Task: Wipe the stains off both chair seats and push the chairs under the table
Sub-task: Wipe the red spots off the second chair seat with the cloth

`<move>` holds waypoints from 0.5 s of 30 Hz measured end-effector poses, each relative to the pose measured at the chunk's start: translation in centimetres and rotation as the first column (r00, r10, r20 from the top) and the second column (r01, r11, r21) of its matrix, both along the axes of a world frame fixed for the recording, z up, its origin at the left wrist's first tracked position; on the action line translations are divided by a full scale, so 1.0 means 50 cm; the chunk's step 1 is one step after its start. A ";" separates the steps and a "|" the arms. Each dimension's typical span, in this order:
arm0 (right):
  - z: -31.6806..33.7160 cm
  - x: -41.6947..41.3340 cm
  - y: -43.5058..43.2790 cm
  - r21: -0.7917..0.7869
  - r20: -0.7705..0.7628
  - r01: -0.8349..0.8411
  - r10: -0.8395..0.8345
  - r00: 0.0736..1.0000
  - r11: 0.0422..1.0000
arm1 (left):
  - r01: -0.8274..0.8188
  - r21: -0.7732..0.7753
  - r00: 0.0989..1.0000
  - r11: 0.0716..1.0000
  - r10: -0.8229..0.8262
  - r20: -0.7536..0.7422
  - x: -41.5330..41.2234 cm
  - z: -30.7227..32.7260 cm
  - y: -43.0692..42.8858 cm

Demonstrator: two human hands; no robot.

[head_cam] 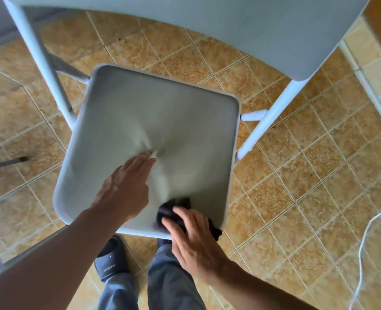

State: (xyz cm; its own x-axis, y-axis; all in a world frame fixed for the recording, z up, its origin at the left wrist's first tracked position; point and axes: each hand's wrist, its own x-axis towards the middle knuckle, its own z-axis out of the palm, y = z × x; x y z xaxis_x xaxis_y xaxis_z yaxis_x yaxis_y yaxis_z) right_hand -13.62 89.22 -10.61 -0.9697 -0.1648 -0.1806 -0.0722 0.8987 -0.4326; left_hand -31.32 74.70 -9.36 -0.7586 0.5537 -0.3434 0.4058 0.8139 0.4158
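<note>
A grey chair seat [162, 121] fills the middle of the view, with its backrest [229, 25] across the top. My left hand [124, 189] lies flat on the seat near its centre, fingers together, holding nothing. My right hand [194, 233] presses a dark cloth [173, 205] against the seat's near edge. The cloth bunches under my fingers and hangs slightly over the rim. I see no clear stain on the seat; the picture is motion-blurred.
White chair legs [272, 117] stand on an orange tiled floor [319, 175]. A white cord [368, 231] trails at the right. A thin dark leg [6, 163] pokes in from the left. My feet, one in a dark slipper [109, 258], stand just before the seat.
</note>
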 end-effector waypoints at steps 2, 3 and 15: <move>-0.010 -0.003 0.015 -0.008 -0.018 -0.123 0.122 0.992 0.992 | 0.022 -0.018 0.999 1.000 -0.022 -0.026 -0.008 0.003 0.003; -0.016 -0.017 0.030 -0.024 -0.036 -0.165 0.164 0.986 0.986 | 0.036 -0.028 0.999 0.999 -0.037 -0.039 -0.012 0.001 0.003; -0.101 -0.505 0.284 0.058 -0.144 0.642 -0.630 0.763 0.765 | -0.030 -0.012 1.000 0.999 0.030 0.004 -0.025 -0.021 0.001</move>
State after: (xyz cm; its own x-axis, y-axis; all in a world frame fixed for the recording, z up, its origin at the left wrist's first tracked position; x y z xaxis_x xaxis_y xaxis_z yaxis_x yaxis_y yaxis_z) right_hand -38.86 103.40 -15.66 -0.8592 0.5094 -0.0479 0.4897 0.7918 -0.3649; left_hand -32.56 74.77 -10.40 -0.7733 0.5268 -0.3528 0.3798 0.8305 0.4076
